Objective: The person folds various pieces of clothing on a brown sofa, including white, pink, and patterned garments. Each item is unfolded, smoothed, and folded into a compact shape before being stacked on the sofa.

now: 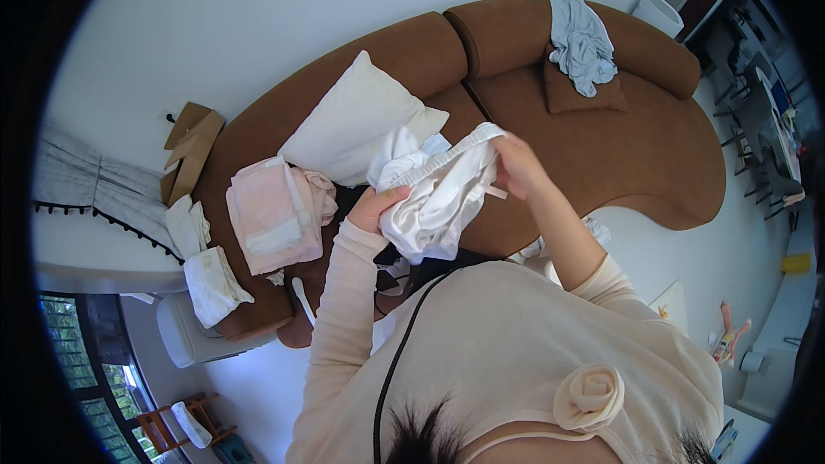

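A white satin garment [438,206] with a gathered elastic waistband hangs between my two hands, over the near edge of the sofa. My left hand [379,207] grips its left side, thumb on top of the cloth. At the upper right end of the waistband, my right hand [517,164] pinches the fabric. A small pale tag or strip sticks out below that hand. Behind the garment lies a large white pillow [361,119]. To the left sits a folded pink and white cloth stack [274,216]. Part of the fingers is hidden by the fabric.
A curved brown sofa [619,154] spans the view, with a light blue cloth [580,42] draped over its backrest and cushion. White folded cloths [216,283] lie at its left end, near an open cardboard box [193,148]. Toys [729,338] lie on the floor at right.
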Demonstrator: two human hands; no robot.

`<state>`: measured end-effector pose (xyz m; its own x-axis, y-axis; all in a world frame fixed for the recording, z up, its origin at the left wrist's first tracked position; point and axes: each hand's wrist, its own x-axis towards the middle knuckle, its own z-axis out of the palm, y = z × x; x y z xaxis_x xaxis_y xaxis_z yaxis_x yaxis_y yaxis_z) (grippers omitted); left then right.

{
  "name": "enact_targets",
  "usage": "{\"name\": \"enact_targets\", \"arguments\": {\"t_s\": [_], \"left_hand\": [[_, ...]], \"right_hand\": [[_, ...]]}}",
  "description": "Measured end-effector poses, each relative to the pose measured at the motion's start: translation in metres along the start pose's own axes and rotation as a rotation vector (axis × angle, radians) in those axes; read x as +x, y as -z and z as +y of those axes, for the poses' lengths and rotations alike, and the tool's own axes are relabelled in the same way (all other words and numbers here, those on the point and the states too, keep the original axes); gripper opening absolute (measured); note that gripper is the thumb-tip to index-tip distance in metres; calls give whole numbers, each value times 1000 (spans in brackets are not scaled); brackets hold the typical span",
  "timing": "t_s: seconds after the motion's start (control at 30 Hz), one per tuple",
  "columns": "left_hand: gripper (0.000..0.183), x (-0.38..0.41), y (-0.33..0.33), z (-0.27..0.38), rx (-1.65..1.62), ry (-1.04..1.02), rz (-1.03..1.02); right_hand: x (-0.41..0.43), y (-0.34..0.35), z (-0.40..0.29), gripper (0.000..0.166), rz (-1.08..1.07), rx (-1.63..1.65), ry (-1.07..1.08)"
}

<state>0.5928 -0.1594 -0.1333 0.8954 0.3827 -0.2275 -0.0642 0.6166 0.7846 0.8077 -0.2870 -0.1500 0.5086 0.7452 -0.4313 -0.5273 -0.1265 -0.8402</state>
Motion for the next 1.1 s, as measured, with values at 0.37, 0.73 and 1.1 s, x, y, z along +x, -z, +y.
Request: {"name": "enact_targets", "arguments": {"t_s": [0.37, 0.73, 1.1], "left_hand": [[39, 7, 33, -8, -207, 19, 118], [26, 17, 64, 59, -106, -238, 263], [29, -30, 12, 15, 2296, 496, -232]], "right_hand": [[21, -38, 116, 40, -578, 570, -552], [-38, -56, 4, 45, -1568, -1211, -360], [100, 30, -27, 47, -90, -1252, 346]]}}
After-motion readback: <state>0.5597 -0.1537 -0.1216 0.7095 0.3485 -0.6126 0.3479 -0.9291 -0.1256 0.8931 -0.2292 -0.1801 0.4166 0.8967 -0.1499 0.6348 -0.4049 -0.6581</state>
